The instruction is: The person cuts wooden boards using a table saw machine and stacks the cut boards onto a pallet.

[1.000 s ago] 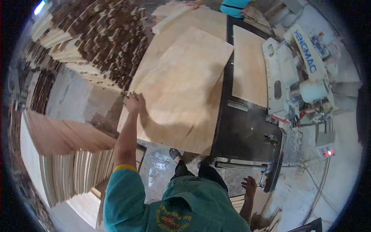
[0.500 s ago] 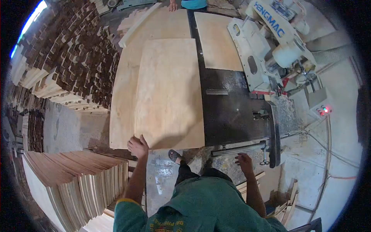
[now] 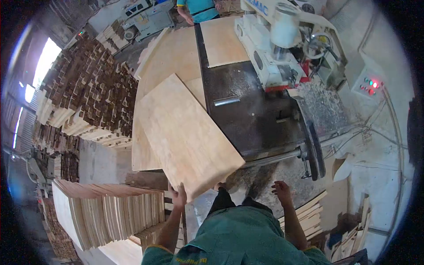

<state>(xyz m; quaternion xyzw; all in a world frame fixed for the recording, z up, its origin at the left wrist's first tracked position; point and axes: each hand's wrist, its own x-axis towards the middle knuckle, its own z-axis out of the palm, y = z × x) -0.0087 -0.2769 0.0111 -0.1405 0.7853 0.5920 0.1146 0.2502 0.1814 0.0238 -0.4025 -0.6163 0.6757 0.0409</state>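
Note:
A rectangular plywood panel (image 3: 185, 137) lies turned at an angle over a larger sheet (image 3: 140, 150), its near end sticking out past the table edge. My left hand (image 3: 178, 196) grips the panel's near left corner, thumb on top, with some fingers hidden. My right hand (image 3: 282, 192) hangs in the air to the right of the panel, holding nothing, its fingers loosely curled and apart. Beyond the dark machine table (image 3: 247, 115) lies another plywood piece (image 3: 221, 42), close to the white cutting machine (image 3: 269, 57).
Stacked plywood sheets (image 3: 119, 216) stand at my left. Behind them rises a tall pile of wood strips (image 3: 97, 97). A metal rail (image 3: 274, 158) runs along the table's front. Offcuts (image 3: 309, 216) lie at my right. A co-worker (image 3: 201, 9) stands at the far end.
The plywood panel has turned and slid toward me, its near end now past the table edge. My left hand has moved right and nearer with its corner. The view has shifted.

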